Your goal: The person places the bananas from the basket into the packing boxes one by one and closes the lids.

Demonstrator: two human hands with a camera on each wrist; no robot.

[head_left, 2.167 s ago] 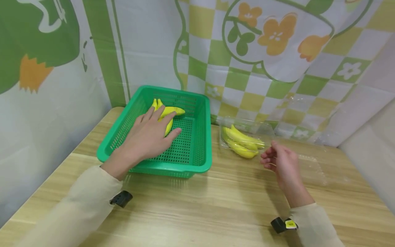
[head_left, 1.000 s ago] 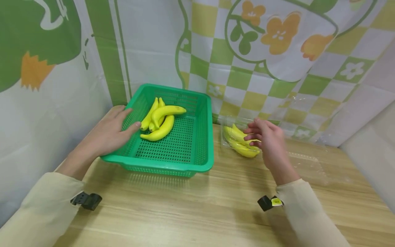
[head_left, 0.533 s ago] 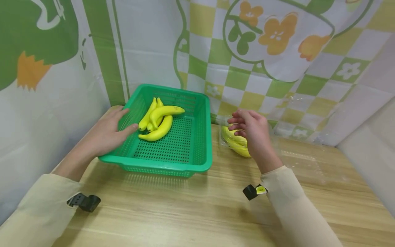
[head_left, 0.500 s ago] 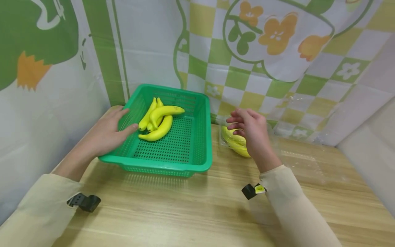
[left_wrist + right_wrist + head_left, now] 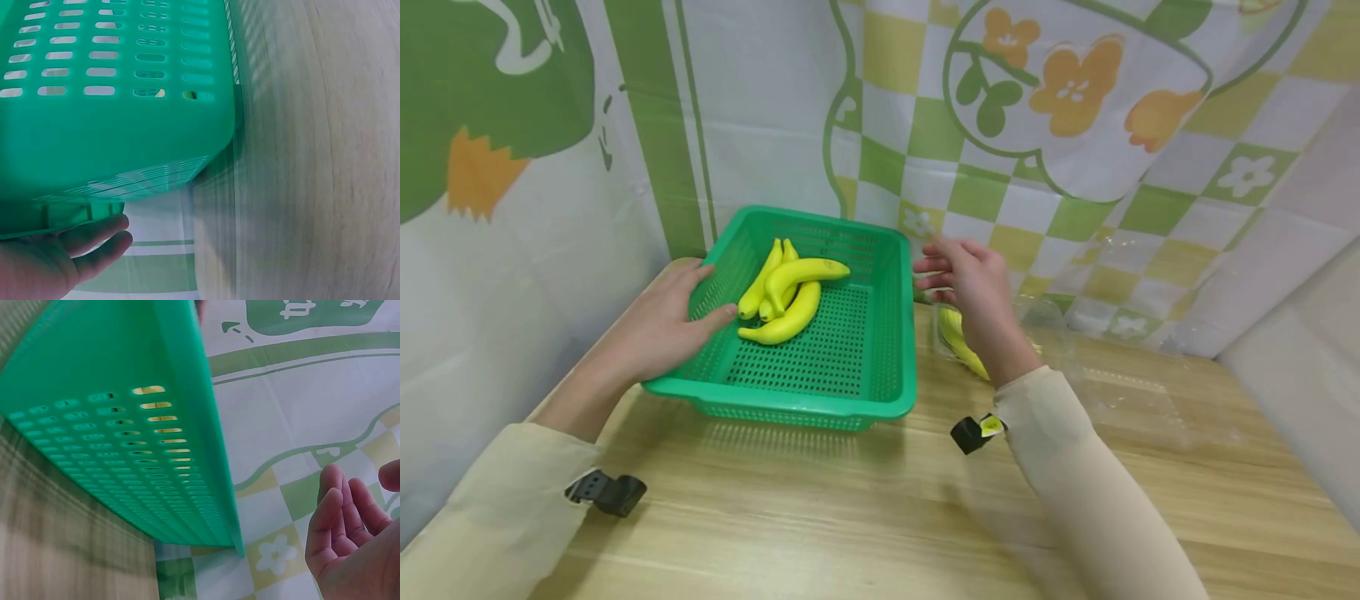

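Observation:
Several yellow bananas [image 5: 797, 275] lie piled in the left back part of a green plastic basket [image 5: 850, 406]. My left hand [image 5: 658, 329] holds the basket's left rim, the thumb over the inner side. In the left wrist view, two fingers of that left hand [image 5: 94, 247] show under the rim on the outside. My right hand [image 5: 973, 287] hangs in the air just right of the basket, fingers loosely bent and holding nothing. Below and behind it, more bananas [image 5: 958, 342] sit in a clear plastic box [image 5: 1045, 312], partly hidden by the hand and wrist.
The box's clear lid [image 5: 1127, 396] lies spread out to the right on the wooden table [image 5: 850, 517]. A patterned curtain [image 5: 985, 183] stands close behind the basket and box, and a white cloth wall [image 5: 550, 275] runs along the left.
My left hand has come out from over the bananas to the basket's left rim. The right hand has moved left and up, from beside the clear box towards the basket.

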